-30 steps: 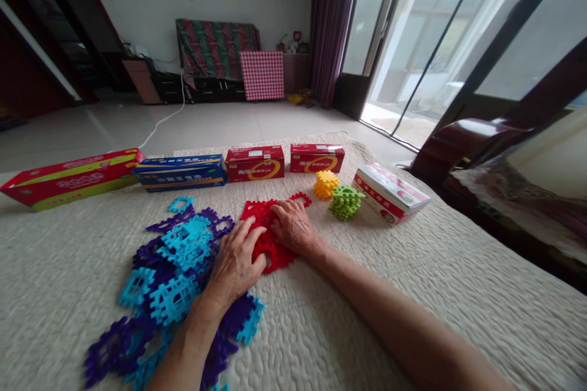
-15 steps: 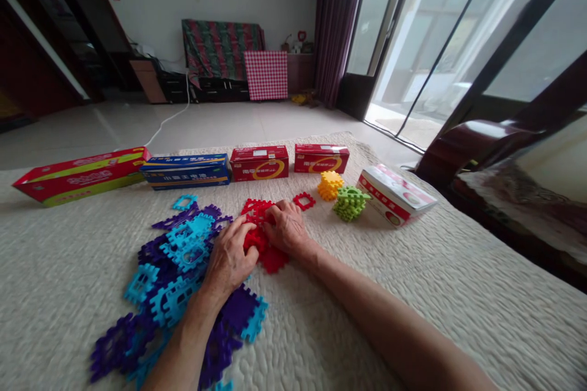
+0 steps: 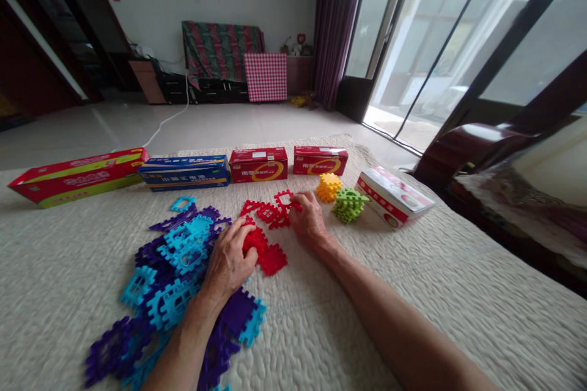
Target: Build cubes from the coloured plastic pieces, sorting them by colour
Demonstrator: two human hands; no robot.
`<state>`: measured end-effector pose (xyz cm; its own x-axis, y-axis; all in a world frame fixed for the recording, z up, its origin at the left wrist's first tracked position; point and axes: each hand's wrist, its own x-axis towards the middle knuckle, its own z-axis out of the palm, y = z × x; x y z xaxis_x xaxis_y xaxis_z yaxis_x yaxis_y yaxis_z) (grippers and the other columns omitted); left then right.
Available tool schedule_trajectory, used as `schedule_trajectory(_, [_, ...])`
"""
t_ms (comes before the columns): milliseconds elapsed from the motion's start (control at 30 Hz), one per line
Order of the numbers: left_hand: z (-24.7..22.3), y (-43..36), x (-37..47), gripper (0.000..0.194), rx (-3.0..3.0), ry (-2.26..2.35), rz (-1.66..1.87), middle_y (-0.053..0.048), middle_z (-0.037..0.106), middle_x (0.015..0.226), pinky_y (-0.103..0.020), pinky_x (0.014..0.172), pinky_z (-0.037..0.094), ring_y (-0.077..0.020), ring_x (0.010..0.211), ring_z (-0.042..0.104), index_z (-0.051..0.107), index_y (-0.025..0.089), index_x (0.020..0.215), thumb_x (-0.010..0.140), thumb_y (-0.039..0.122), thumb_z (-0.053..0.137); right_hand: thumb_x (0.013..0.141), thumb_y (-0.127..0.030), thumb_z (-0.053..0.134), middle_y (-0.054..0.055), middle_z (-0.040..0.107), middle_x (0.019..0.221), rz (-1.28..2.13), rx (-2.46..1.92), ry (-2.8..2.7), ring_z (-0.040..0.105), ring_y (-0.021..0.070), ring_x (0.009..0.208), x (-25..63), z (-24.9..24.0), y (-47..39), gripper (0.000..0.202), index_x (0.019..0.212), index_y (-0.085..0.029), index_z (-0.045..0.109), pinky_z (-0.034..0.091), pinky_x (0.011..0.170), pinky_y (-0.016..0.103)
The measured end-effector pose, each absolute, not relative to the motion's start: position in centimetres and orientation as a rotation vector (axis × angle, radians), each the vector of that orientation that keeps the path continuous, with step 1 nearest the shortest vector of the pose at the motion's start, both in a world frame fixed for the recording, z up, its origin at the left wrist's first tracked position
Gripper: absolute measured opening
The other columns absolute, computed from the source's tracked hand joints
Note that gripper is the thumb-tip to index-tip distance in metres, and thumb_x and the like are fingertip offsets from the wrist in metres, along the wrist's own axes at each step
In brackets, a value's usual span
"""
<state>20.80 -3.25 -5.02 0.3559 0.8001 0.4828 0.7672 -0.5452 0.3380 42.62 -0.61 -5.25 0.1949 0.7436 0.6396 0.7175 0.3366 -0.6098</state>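
Red toothed plastic building pieces lie in the middle of the quilted cover. My left hand [image 3: 232, 252] curls around a small pile of red pieces [image 3: 257, 243], its thumb and fingers on the pile's left side. A solid red square [image 3: 274, 259] lies just in front of that pile. Farther off, my right hand [image 3: 308, 217] pinches the edge of a red open-centred square frame [image 3: 283, 198]. Between the hands are several loose red pieces [image 3: 268, 212], one with a window pattern. Purple pieces [image 3: 238, 310] and light-blue pieces [image 3: 172, 302] form a large heap at my left forearm.
A yellow stack [image 3: 329, 187] and a green stack [image 3: 349, 205] stand right of my right hand. A row of boxes lines the back: red-green [image 3: 82, 177], blue [image 3: 183, 172], red [image 3: 258, 165] and another red [image 3: 320, 160]. A white-red box [image 3: 394, 197] sits at the right.
My right hand has moved off the red pile to the right and taken hold of the red frame, which has shifted left. More loose red pieces are uncovered. My left hand stays at the pile.
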Motion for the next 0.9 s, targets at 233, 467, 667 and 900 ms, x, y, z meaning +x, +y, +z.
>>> schedule_trajectory(233, [-5.0, -3.4, 20.9, 0.040, 2.519, 1.471, 0.986, -0.013, 0.057, 0.129, -0.042, 0.106, 0.042, -0.0276, 0.120, 0.054, 0.064, 0.014, 0.111, 0.074, 0.017, 0.049, 0.074, -0.006, 0.046, 0.009, 0.057, 0.098, -0.075, -1.476, -1.495, 0.054, 0.0215, 0.095, 44.3, -5.5, -0.2, 0.025, 0.088, -0.019, 0.062, 0.047, 0.088, 0.037])
schedule_trajectory(467, [-4.6, -3.6, 21.0, 0.040, 2.519, 1.464, 0.975, -0.012, 0.056, 0.130, -0.043, 0.107, 0.042, -0.0268, 0.121, 0.053, 0.063, 0.016, 0.111, 0.073, 0.014, 0.049, 0.068, -0.008, 0.048, 0.013, 0.053, 0.106, -0.050, -1.625, -1.522, 0.051, 0.0239, 0.099, 44.2, -5.6, -0.8, 0.027, 0.091, -0.015, 0.059, 0.045, 0.092, 0.039])
schedule_trajectory(667, [-4.5, -3.7, 21.1, 0.042, 2.511, 1.429, 0.954, -0.012, 0.055, 0.132, -0.041, 0.108, 0.042, -0.0249, 0.123, 0.053, 0.061, 0.016, 0.114, 0.075, 0.011, 0.048, 0.070, -0.016, 0.055, 0.013, 0.052, 0.113, -0.065, -1.621, -1.624, 0.050, 0.0244, 0.098, 43.9, -5.8, -0.9, 0.027, 0.097, -0.017, 0.059, 0.044, 0.091, 0.040])
schedule_trajectory(900, [-4.7, -3.2, 21.0, 0.041, 2.450, 1.397, 0.973, -0.012, 0.054, 0.134, -0.040, 0.109, 0.042, -0.0245, 0.126, 0.051, 0.059, 0.016, 0.118, 0.079, 0.014, 0.048, 0.071, -0.013, 0.053, 0.011, 0.056, 0.098, -0.107, -1.642, -1.604, 0.050, 0.0245, 0.090, 44.2, -6.2, 0.0, 0.015, 0.083, -0.018, 0.061, 0.044, 0.085, 0.042])
